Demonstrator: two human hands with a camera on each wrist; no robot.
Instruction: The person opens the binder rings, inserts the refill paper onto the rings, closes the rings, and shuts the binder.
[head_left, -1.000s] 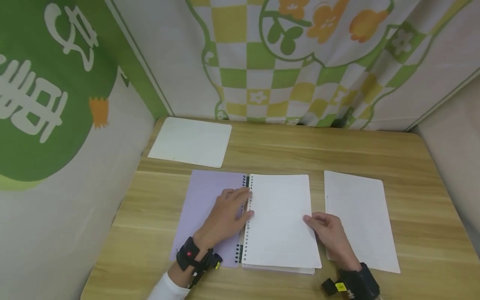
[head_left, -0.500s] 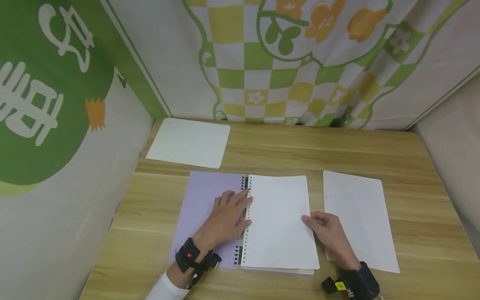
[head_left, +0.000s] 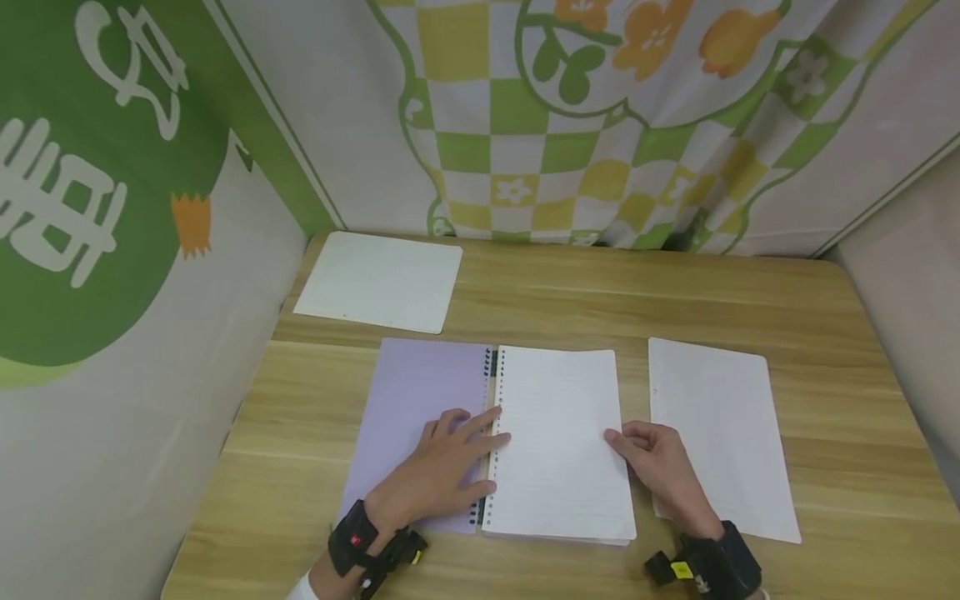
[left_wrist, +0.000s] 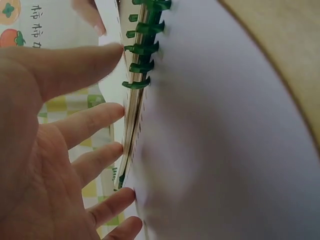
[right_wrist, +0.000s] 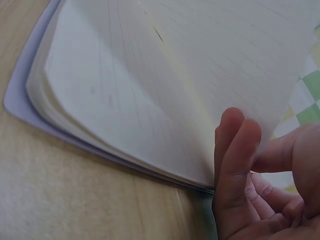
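Observation:
An open ring-bound notebook lies on the table, its purple cover (head_left: pixel 420 392) to the left and a stack of lined pages on the right. Green binder rings (left_wrist: pixel 145 47) show along the spine in the left wrist view. My left hand (head_left: pixel 438 475) spreads its fingers over the spine, fingertips touching the punched edge of the top page (head_left: pixel 558 433). At that page's right edge my right hand (head_left: pixel 656 458) pinches the sheet between thumb and fingers. In the right wrist view the pinched sheet (right_wrist: pixel 250 60) stands lifted off the pages below (right_wrist: pixel 115 100).
A loose lined sheet (head_left: pixel 723 433) lies right of the notebook, partly behind the right hand. Another loose sheet (head_left: pixel 378 283) lies at the back left of the wooden table (head_left: pixel 600 292). A patterned curtain (head_left: pixel 555 158) hangs behind the table.
My left hand has slid down along the spine toward the notebook's near end, its fingers spreading wider. The right hand keeps its pinch on the page's edge in nearly the same place.

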